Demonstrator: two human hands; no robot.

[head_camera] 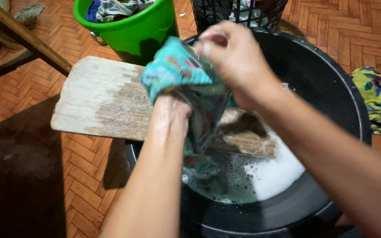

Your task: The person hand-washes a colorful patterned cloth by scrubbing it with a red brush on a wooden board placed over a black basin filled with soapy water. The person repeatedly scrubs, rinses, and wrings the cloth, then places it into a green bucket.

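Teal cloth (pixel 186 83) gripped between both hands' fingers (pixel 217 42) above soapy basin (pixel 331 88).

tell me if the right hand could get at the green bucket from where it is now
Probably yes. The right hand grips the teal cloth just in front of the green bucket, with only open air between. It would have to let go of the cloth first, since both hands are holding it.

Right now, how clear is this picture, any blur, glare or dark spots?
Head view: the right hand is motion-blurred at the fingers, and the teal cloth it grips is soft-edged. The left hand glistens wet. The wooden board and green bucket look sharp. The lower left floor lies in deep shadow, and the foam in the black tub is bright.
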